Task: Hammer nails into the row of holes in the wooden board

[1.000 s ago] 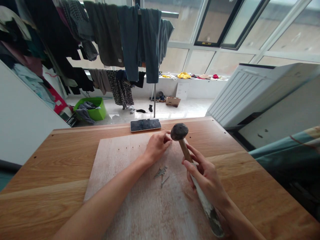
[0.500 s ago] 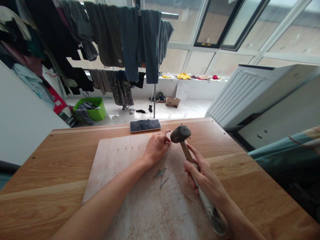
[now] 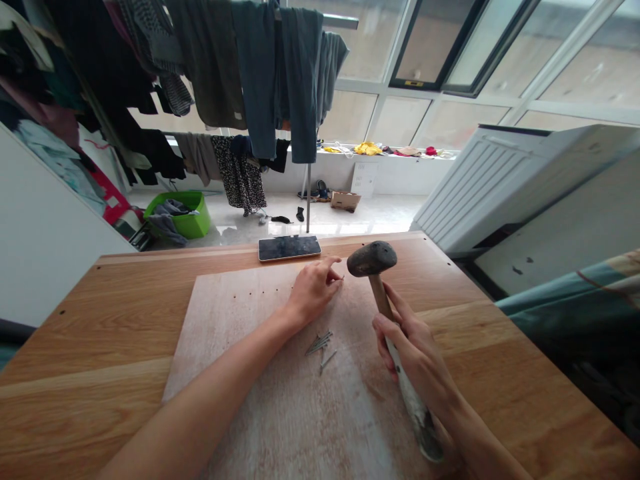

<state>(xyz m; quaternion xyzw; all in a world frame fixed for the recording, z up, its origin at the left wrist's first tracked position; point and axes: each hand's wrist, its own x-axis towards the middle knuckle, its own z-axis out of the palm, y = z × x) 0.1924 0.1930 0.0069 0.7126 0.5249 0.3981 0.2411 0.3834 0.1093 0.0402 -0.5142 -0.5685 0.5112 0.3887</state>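
Note:
My left hand [image 3: 314,288] rests near the far edge of a pale wooden board [image 3: 240,373]. Its fingertips are closed on a small nail [image 3: 343,277], most of which they hide, while the index finger stretches out above. My right hand [image 3: 406,337] is wrapped round the handle of a hammer [image 3: 373,259]. The dark, blunt head is raised just right of the left fingertips, apart from them. Several loose nails [image 3: 320,343] lie on the board between my forearms. A row of small dark dots [image 3: 250,293] runs along the board left of my left hand.
The board lies on a wood-grain table [image 3: 100,333]. A phone [image 3: 289,248] lies at the table's far edge. Beyond are hanging clothes [image 3: 260,80], a green basket [image 3: 195,217] and a small cardboard box [image 3: 345,201]. A white ribbed appliance [image 3: 465,173] stands at right.
The hammer head has moved slightly right and up, away from my left fingertips, and the nail's top now shows beside them. My left hand stays in nearly the same place.

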